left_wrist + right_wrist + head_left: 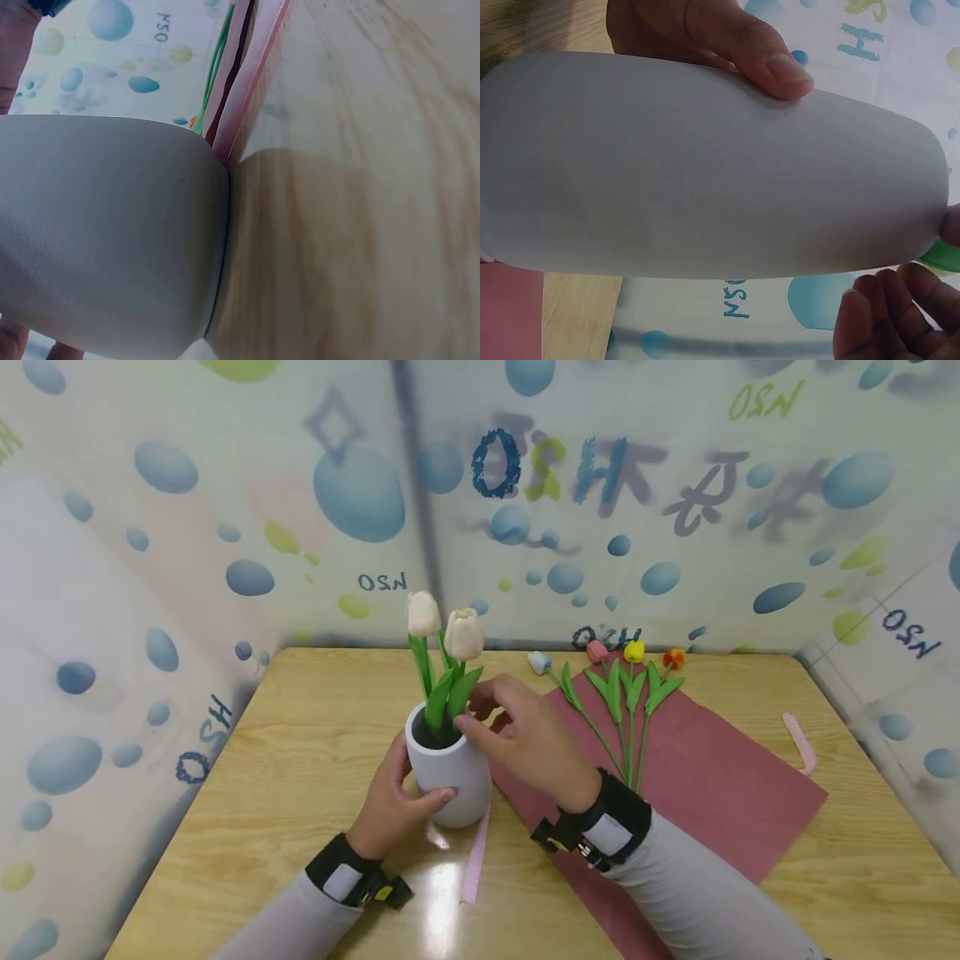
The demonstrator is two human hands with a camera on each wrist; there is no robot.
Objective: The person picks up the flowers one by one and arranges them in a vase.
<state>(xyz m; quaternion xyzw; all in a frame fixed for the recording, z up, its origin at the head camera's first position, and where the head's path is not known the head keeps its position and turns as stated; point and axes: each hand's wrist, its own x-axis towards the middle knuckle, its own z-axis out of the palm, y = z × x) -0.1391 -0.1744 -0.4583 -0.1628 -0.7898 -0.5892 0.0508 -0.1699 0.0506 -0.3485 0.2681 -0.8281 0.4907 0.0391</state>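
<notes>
Holding white vase [453,781] on table [315,735] with left grip [393,802], fingers wrapped round the side, thumb across the near face. Reaching to vase top with right grip [534,739], thumb and fingers at leaves [441,703] of two white tulips [465,635] standing in vase; can't tell whether pinching one. To the right, on maroon paper [720,777]: loose blue, pink, yellow and orange tulips [614,693], heads past the far edge. Just beside vase base: pink ribbon [474,868].
</notes>
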